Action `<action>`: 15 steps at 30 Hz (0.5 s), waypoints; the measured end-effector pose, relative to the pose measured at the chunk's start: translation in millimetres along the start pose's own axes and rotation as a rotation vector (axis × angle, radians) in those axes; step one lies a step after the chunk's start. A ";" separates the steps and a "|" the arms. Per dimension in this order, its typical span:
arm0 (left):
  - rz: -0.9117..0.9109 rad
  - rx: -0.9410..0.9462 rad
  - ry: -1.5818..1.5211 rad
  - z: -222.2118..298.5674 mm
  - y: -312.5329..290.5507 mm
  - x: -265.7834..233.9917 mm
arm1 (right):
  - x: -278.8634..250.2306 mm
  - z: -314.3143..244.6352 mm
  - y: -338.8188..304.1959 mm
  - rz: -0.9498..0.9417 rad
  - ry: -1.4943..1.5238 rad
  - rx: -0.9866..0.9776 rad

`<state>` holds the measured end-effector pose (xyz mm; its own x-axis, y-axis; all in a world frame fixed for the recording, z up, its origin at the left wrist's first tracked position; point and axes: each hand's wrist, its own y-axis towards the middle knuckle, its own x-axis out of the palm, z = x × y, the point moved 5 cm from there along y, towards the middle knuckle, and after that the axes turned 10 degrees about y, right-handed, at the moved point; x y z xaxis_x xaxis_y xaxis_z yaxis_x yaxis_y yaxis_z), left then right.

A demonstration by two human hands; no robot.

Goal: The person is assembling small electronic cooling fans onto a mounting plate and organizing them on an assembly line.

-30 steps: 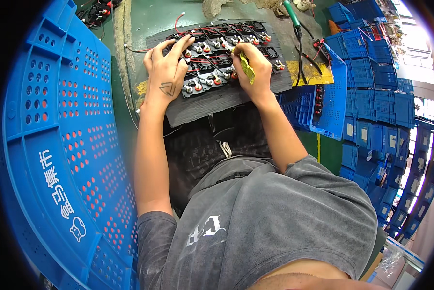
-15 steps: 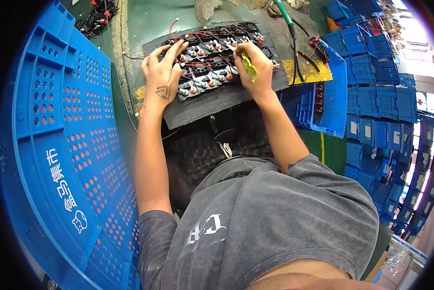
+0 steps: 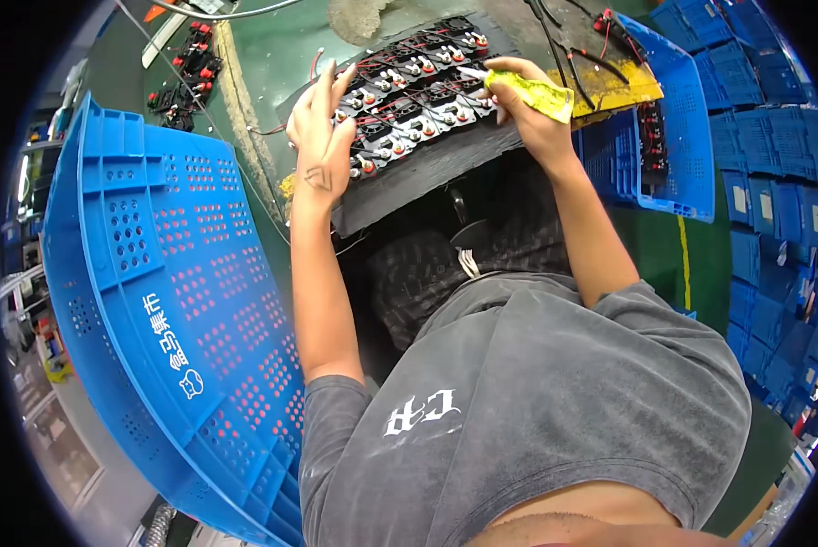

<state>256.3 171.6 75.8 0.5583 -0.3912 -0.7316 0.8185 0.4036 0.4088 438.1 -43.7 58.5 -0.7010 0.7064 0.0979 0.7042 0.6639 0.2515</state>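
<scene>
Your right hand is clamped on the yellow tube beside the black parts on the dark board, probably dabbing them. Your left hand, fingers apart, is at their left end, hold unclear. Next likely calls for steady squeezing.

The person is wearing a faded grey T-shirt with short sleeves and white lettering across the front. A white drawstring is hanging over dark patterned bottoms. A dark triangular outline is marking the left hand.

Left fingers extended, right fingers curled
</scene>
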 end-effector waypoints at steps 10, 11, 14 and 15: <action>-0.217 0.264 0.342 -4.8 61.0 62.8 | 30.1 -2.0 16.7 -0.094 -0.215 -0.162; -0.225 0.262 0.343 -8.3 58.2 64.2 | 33.9 -1.7 20.0 -0.109 -0.286 -0.201; -0.236 0.279 0.447 -7.2 59.5 66.0 | 34.0 7.5 28.1 -0.133 -0.345 -0.238; -0.235 0.285 0.426 -6.1 60.3 66.2 | 34.2 12.1 30.8 -0.152 -0.333 -0.241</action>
<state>341.8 175.1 48.7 0.3009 -0.0514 -0.9523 0.9515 0.0832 0.2962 437.1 3.9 58.0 -0.6923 0.6720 -0.2630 0.5221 0.7180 0.4603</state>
